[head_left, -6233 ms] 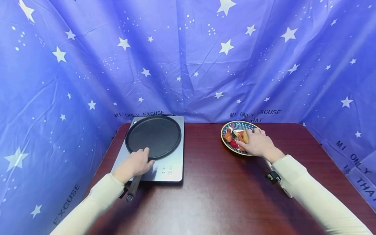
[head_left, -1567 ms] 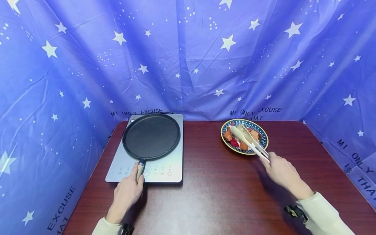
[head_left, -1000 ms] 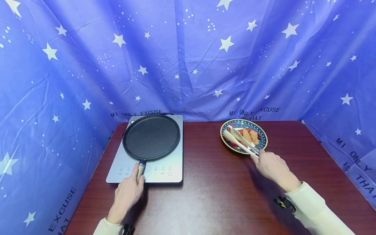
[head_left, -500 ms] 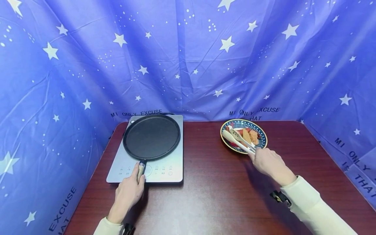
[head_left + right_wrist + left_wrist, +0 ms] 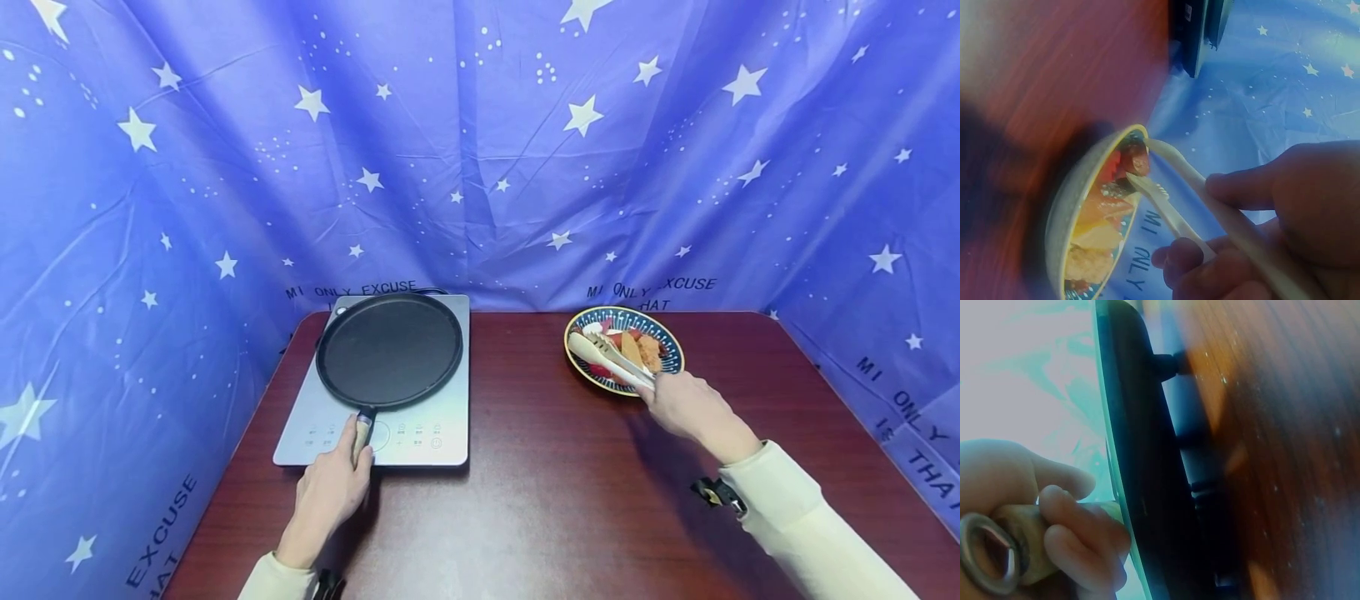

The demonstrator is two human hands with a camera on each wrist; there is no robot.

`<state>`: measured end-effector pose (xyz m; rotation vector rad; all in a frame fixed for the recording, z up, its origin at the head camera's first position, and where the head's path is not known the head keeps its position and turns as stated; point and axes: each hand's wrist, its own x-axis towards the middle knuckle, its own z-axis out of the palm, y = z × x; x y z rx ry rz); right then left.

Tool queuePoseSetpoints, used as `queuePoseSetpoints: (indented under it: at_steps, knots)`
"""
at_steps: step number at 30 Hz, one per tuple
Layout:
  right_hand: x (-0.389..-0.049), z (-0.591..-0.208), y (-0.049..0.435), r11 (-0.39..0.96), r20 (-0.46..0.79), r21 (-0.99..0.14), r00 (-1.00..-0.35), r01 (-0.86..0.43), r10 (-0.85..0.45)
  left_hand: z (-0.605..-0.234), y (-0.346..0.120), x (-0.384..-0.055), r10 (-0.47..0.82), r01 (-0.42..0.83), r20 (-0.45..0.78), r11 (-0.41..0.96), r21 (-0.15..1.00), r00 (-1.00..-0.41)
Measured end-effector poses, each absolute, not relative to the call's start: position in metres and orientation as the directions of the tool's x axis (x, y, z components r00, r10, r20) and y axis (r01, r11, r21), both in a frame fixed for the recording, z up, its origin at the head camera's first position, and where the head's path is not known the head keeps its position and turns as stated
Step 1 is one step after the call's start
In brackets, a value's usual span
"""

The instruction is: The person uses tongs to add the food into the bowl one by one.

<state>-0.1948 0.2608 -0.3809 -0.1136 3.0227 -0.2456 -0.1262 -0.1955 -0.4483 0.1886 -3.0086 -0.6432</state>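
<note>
My left hand [image 5: 330, 492] grips the handle [image 5: 362, 437] of a flat black frying pan [image 5: 390, 350]. The pan sits on a silver induction cooktop [image 5: 442, 446]; in the left wrist view my fingers curl round the handle beside its metal hanging ring [image 5: 988, 553]. With my right hand [image 5: 693, 412] I hold a pair of pale tongs [image 5: 611, 358]. Their tips reach into a blue-patterned dish [image 5: 600, 313] with a yellow rim, holding several food pieces. In the right wrist view the tong arms stand apart around a reddish-brown piece [image 5: 1135, 161] near the rim; whether they touch it I cannot tell.
A dark red wooden table [image 5: 517, 467] carries the cooktop at left and the dish at right. A blue star-printed curtain [image 5: 480, 167] closes off the back and both sides. A black cable [image 5: 431, 291] lies behind the cooktop.
Earlier my left hand hovered over the pan and my right was at the dish; now the left grips the handle and the right holds tongs. The tong tips have shifted left within the dish.
</note>
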Motion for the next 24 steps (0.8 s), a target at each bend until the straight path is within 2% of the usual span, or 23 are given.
queuePoseSetpoints:
  at_steps: [8, 14, 24]
  knots:
    - [-0.196, -0.377, 0.261, 0.987, -0.123, -0.139, -0.987, -0.086, -0.103, -0.447, -0.195, -0.127, -0.125, -0.108, 0.014, 0.908, 0.406, -0.992]
    - [-0.197, -0.379, 0.263, 0.98, -0.048, -0.127, -0.986, -0.153, -0.16, -0.447, -0.196, -0.129, -0.133, -0.117, 0.012, 0.905, 0.408, -0.991]
    - [-0.193, -0.389, 0.272, 0.973, 0.014, -0.175, -0.988, -0.152, -0.152, -0.448, -0.196, -0.129, -0.138, -0.127, -0.003, 0.905, 0.407, -0.99]
